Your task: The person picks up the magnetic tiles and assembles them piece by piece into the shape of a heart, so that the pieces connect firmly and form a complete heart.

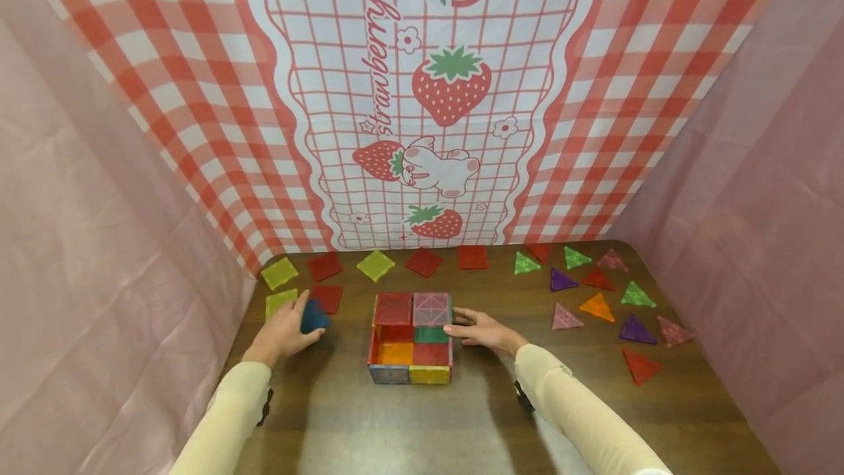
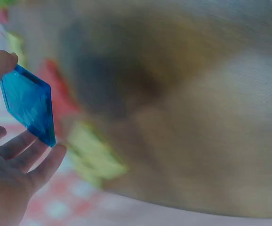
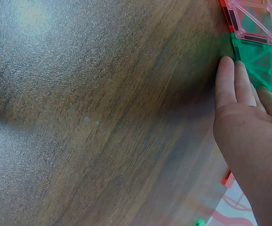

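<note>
My left hand (image 1: 280, 332) pinches a translucent blue square magnetic tile (image 1: 314, 316) by its edges, raised over the table's left side. In the left wrist view the blue tile (image 2: 30, 103) stands tilted between thumb and fingers. A low box of coloured magnetic tiles (image 1: 390, 374) sits mid-table. A red tile (image 1: 394, 309) and a pink tile (image 1: 431, 310) cover its far half; the near half is uncovered. My right hand (image 1: 486, 330) rests against the box's right side. In the right wrist view, straight fingers of this hand (image 3: 251, 127) lie along a green wall tile (image 3: 268, 66).
Square tiles in yellow and red, such as a yellow tile (image 1: 376, 265) and a red tile (image 1: 472, 257), lie along the back and left of the wooden table (image 1: 356, 431). Several triangle tiles, among them an orange triangle (image 1: 598, 307), spread across the right. Curtains surround the table.
</note>
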{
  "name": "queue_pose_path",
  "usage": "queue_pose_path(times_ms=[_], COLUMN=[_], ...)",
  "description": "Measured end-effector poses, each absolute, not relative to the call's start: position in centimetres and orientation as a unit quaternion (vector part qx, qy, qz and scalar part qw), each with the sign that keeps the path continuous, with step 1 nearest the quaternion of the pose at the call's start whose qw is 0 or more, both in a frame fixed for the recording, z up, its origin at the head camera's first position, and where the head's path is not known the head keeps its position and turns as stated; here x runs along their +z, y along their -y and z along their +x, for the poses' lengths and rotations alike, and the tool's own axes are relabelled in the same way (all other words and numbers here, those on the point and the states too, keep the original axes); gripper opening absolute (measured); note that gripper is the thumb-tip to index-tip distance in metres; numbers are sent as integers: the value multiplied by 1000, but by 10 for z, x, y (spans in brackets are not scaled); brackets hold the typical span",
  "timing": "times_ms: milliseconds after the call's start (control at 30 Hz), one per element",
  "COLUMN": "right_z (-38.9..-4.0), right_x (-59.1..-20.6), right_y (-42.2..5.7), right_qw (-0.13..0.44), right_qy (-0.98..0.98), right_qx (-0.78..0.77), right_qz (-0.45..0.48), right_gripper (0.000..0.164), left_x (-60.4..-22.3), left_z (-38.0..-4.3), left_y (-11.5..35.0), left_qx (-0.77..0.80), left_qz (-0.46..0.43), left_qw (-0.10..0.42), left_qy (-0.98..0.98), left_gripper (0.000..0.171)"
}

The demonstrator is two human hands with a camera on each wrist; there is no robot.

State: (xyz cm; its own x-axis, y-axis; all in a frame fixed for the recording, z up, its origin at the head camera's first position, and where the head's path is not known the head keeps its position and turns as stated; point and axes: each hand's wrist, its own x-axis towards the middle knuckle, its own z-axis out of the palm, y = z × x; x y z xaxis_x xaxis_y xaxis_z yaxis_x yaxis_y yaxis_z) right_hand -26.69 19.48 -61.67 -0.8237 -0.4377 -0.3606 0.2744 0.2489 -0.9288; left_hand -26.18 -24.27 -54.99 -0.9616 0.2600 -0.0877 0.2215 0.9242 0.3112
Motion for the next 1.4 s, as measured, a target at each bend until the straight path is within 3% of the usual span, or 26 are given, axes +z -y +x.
queue_pose_path(times_ms=[133, 467, 733, 1167, 1400], right_z=[-268, -268, -269, -267, -265], right_x=[-618, -618, -619, -618, -616], right_y=[-195, -195, -194, -194, -194], right_qw=[296, 295, 292, 291, 293], right_qy=[-734, -731, -730, -729, -727], right_qx=[-609, -612, -615, -618, -619], right_qz=[-53, -58, -54, -51, -51], right_gripper=[87, 87, 86, 87, 88], left_x=[-529, -511, -518, -532, -536], left_z=[-261, -245, -233, -225, -223], left_y=[204, 139, 125, 114, 114], left_qx=[175, 160, 156, 124, 97], left_qz=[193, 297, 333, 360, 379], left_qw=[41, 56, 68, 44, 30], left_qy=[-965, -940, -927, -924, -920], left_gripper=[99, 98, 96, 95, 85])
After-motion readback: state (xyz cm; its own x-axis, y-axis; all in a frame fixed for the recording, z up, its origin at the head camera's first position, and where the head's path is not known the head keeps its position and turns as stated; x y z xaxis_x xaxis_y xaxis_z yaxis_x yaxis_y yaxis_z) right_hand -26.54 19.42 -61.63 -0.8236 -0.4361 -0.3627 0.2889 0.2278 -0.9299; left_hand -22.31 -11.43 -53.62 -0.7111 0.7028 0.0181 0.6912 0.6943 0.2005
